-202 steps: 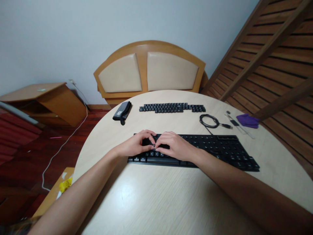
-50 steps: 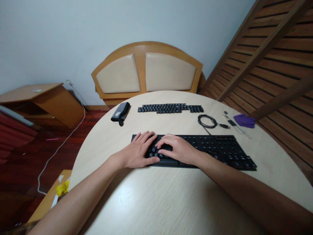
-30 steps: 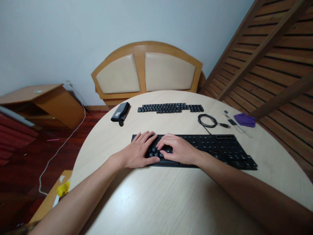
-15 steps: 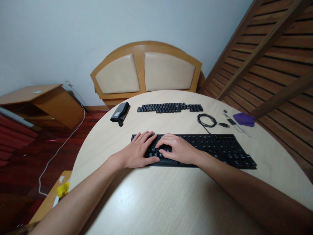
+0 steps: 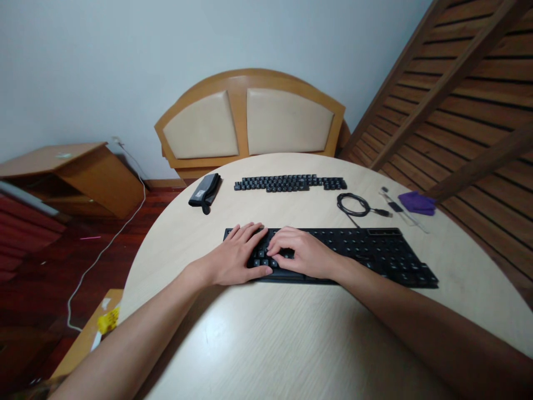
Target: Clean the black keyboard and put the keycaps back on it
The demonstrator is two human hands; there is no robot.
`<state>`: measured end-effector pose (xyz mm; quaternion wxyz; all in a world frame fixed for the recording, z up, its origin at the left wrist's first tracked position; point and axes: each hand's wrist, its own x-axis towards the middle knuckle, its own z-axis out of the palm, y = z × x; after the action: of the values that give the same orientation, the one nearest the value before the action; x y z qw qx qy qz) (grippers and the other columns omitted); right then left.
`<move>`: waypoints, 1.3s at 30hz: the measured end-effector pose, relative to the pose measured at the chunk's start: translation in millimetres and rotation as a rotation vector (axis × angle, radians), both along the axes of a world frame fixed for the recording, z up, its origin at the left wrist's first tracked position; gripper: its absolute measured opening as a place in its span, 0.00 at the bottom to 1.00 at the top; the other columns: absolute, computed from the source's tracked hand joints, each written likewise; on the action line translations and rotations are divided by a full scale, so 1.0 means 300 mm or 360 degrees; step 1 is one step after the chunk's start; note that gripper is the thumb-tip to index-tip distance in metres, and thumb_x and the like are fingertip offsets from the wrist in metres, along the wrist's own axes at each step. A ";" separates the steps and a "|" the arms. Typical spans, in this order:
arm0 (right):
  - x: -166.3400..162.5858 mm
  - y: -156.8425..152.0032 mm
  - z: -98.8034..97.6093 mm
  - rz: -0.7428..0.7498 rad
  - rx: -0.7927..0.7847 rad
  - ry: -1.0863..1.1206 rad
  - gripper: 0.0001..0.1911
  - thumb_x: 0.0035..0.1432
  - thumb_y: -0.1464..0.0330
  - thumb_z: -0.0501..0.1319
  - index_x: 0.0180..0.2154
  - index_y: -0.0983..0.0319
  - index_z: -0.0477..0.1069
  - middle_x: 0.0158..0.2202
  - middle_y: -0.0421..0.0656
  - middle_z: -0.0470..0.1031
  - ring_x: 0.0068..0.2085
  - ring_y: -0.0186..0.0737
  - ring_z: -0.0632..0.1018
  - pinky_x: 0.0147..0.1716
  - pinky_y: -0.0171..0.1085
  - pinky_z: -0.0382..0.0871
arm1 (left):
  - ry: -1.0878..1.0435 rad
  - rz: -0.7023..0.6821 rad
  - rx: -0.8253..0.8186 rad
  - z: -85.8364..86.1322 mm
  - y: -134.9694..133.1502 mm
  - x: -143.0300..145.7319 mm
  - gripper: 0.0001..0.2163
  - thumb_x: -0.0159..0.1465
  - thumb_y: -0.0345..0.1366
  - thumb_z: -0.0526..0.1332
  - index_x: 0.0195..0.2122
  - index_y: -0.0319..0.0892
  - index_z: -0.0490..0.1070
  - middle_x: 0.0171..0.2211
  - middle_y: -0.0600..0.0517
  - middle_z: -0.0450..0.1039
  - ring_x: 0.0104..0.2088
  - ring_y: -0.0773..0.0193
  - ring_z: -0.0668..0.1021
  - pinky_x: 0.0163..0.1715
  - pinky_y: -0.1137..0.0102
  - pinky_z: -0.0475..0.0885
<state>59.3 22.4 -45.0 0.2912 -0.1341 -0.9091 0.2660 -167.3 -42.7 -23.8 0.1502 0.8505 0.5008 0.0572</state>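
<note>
A black keyboard (image 5: 366, 253) lies across the middle of a round pale wooden table (image 5: 291, 344). My left hand (image 5: 235, 255) rests flat on its left end, fingers stretched out over the keys. My right hand (image 5: 302, 253) sits just beside it, fingers curled down with the tips pressing on keys near the left-centre of the keyboard. Nothing I can make out is held in either hand. A row of loose black keycaps (image 5: 289, 183) is laid out farther back on the table.
A grey-black pouch (image 5: 205, 191) lies at the back left. A coiled black cable (image 5: 357, 205), small tools (image 5: 395, 208) and a purple cloth (image 5: 416, 203) are at the back right. A wooden headboard (image 5: 250, 119) stands behind the table; a slatted frame leans at the right.
Several seconds ago both hands were curled together over one key. The left hand now lies flat; the right fingertips have shifted slightly on the keys in the last second.
</note>
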 end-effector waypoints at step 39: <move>-0.017 -0.002 0.016 -0.0680 -0.0122 -0.0405 0.24 0.55 0.57 0.71 0.51 0.58 0.73 0.52 0.45 0.80 0.54 0.51 0.76 0.58 0.53 0.63 | 0.0059 0.0014 -0.0032 0.005 0.001 0.005 0.44 0.66 0.64 0.54 0.73 0.38 0.46 0.73 0.35 0.47 0.72 0.41 0.52 0.70 0.43 0.46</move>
<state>54.1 21.6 -40.2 0.2187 -0.3665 -0.8788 0.2136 -165.7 -42.4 -22.3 0.1491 0.8477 0.5077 0.0371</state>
